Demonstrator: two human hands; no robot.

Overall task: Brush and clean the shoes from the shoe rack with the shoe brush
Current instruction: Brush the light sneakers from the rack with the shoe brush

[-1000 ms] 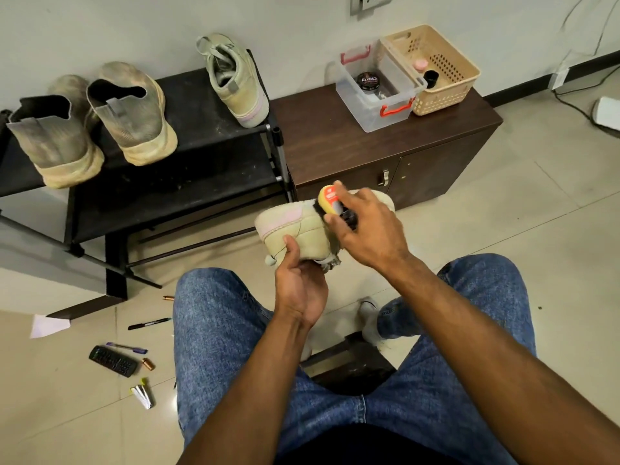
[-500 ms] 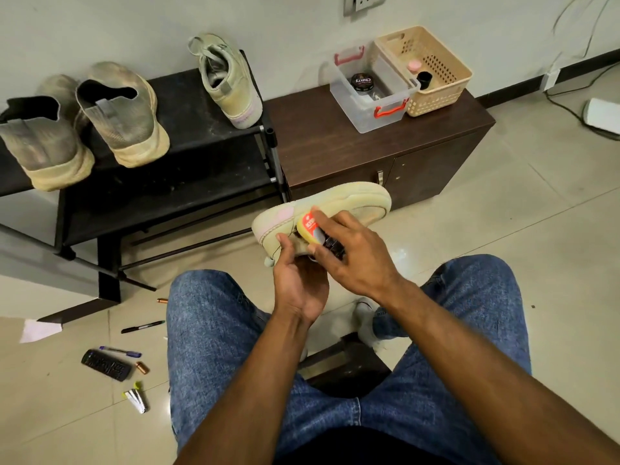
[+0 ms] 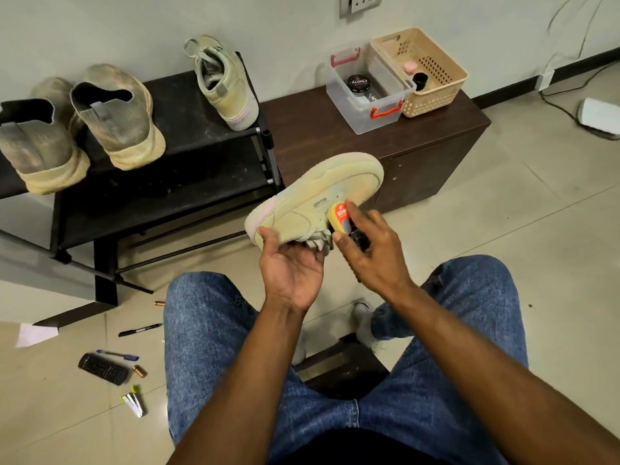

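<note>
A beige sneaker (image 3: 322, 193) with a pink heel patch is held above my knees, lying on its side with the toe pointing up and right. My left hand (image 3: 290, 273) supports it from below at the heel end. My right hand (image 3: 372, 250) grips a small shoe brush (image 3: 340, 218) with a yellow back and red label, pressed against the sneaker's side near the laces. On the black shoe rack (image 3: 188, 182) stand the matching beige sneaker (image 3: 224, 83) and two dirty grey slip-on shoes (image 3: 114, 115) (image 3: 37, 146).
A brown cabinet (image 3: 335, 129) to the right of the rack carries a clear box (image 3: 365, 90) with a polish tin and a beige basket (image 3: 426, 72). Pens, a remote (image 3: 102, 368) and batteries lie on the tiled floor at the left. A stool sits between my legs.
The sneaker has tilted so its toe rises to the right. My right hand with the brush has slid from the heel end toward the middle of the shoe's side.
</note>
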